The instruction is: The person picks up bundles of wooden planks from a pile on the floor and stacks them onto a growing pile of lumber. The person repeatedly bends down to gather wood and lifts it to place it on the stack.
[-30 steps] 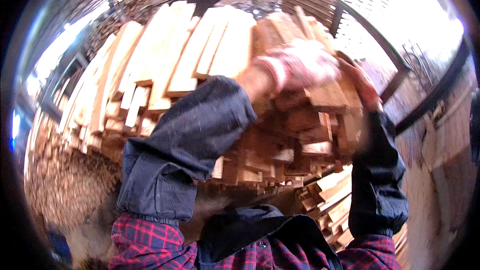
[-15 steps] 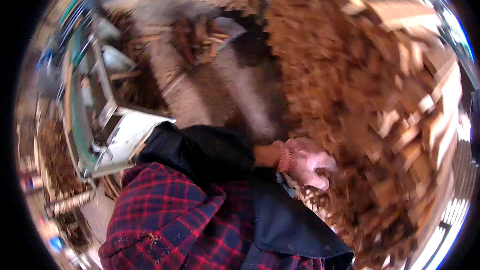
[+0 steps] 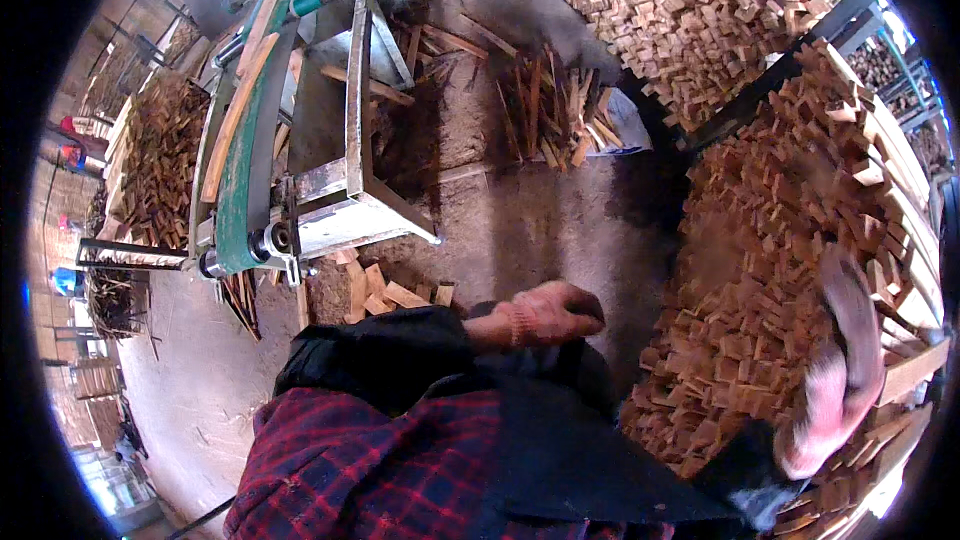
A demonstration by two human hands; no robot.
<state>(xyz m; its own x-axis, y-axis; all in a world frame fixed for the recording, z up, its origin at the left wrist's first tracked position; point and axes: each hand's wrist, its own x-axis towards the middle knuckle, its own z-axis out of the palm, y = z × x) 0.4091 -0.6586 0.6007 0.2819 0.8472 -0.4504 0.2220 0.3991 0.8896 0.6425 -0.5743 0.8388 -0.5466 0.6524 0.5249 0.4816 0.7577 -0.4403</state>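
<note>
Two gloved hands show in our view, and both wear pink knit gloves. Our left hand (image 3: 548, 313) sits near the middle, curled into a loose fist just above our dark apron (image 3: 560, 450). We cannot see anything inside it. Our right hand (image 3: 835, 380) is out at four o'clock, blurry, with the fingers (image 3: 850, 305) stretched long and pointing up. It lies flat against the big stack of short wood blocks (image 3: 790, 240), and it grips nothing that we can see.

That stack fills the whole side from two o'clock down to five o'clock. The blocks are small, reddish and cut square, piled in many rows. A second pile of the same blocks (image 3: 680, 10) sits at one o'clock, behind a dark metal bar (image 3: 770, 75).

At twelve o'clock a loose bundle of thin wood sticks (image 3: 550, 110) lies on the dusty floor (image 3: 520, 220). At ten o'clock stands a metal machine with a green belt (image 3: 245, 140), and a long plank (image 3: 235, 105) rests on it. A few wood scraps (image 3: 385, 290) lie on the floor just under the machine, near our left hand. More cut wood (image 3: 155, 160) is heaped at nine o'clock. Our red checked shirt (image 3: 360, 470) fills the bottom at six o'clock.
</note>
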